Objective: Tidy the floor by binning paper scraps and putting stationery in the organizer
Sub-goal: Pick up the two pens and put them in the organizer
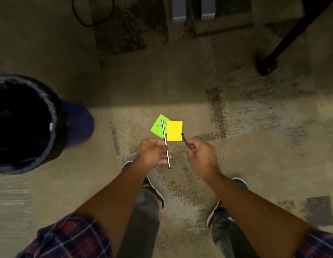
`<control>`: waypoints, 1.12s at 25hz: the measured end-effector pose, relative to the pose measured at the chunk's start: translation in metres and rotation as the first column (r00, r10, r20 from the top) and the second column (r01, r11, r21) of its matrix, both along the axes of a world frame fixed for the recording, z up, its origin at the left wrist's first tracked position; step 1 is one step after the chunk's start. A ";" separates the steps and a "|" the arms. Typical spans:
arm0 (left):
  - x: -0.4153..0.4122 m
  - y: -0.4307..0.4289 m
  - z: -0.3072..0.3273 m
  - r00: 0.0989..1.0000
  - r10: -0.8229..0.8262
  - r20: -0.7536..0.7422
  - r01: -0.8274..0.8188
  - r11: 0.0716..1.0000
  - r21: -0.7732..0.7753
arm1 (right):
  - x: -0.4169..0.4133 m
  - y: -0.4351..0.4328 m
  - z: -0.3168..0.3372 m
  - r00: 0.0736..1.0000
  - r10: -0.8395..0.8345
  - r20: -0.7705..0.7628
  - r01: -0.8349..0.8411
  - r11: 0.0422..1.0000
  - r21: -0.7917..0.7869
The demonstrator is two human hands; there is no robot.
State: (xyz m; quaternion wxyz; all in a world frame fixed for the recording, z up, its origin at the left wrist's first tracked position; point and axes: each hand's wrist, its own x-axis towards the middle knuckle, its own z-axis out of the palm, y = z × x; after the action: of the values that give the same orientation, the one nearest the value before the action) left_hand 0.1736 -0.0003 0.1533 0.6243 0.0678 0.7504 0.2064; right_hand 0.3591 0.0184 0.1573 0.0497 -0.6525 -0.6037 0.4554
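Seen from the head camera, a person stands over a carpeted floor (255, 127), the left hand (152, 152) closed around a slim silver pen (166, 143) and the right hand (201, 154) pinching a short dark pen (185, 139), both apparently lifted clear for the organizer, which is out of view. A green sticky note (157, 128) and an overlapping yellow sticky note (174, 130) lie mid-floor, awaiting the black-lined bin (55, 116) at the left edge.

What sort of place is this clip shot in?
Probably an office or study room: patterned carpet, a lined bin on the left, what looks like a chair leg, and sticky notes on the floor.
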 end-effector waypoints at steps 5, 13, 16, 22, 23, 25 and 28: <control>-0.003 0.013 0.119 0.982 0.113 0.154 -0.121 0.992 0.042 | -0.022 0.031 0.124 0.967 -0.188 -0.174 0.204 0.976 0.076; -0.016 0.057 0.310 0.927 0.231 0.295 -0.286 0.945 0.160 | -0.058 0.064 0.318 0.751 -0.480 -0.454 0.557 0.830 0.043; -0.027 0.071 0.376 0.876 0.281 0.392 -0.377 0.906 0.194 | -0.072 0.078 0.382 0.661 -0.513 -0.548 0.623 0.782 0.019; -0.057 0.072 0.485 0.749 0.412 0.520 -0.591 0.770 0.240 | -0.119 0.083 0.491 0.568 -0.512 -0.645 0.619 0.782 -0.076; -0.064 0.071 0.497 0.744 0.419 0.521 -0.601 0.760 0.248 | -0.127 0.082 0.502 0.583 -0.491 -0.647 0.601 0.797 -0.063; -0.083 0.070 0.521 0.739 0.424 0.524 -0.612 0.747 0.259 | -0.144 0.081 0.526 0.609 -0.456 -0.649 0.574 0.818 -0.035; -0.110 0.071 0.554 0.704 0.458 0.543 -0.654 0.715 0.245 | -0.170 0.079 0.555 0.643 -0.404 -0.650 0.528 0.849 -0.005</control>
State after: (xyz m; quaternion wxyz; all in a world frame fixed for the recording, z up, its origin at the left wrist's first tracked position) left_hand 0.0634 0.0707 0.7071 0.6531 -0.0842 0.5075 0.5557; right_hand 0.1895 0.0972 0.7127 0.4248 -0.5878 -0.4013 0.5595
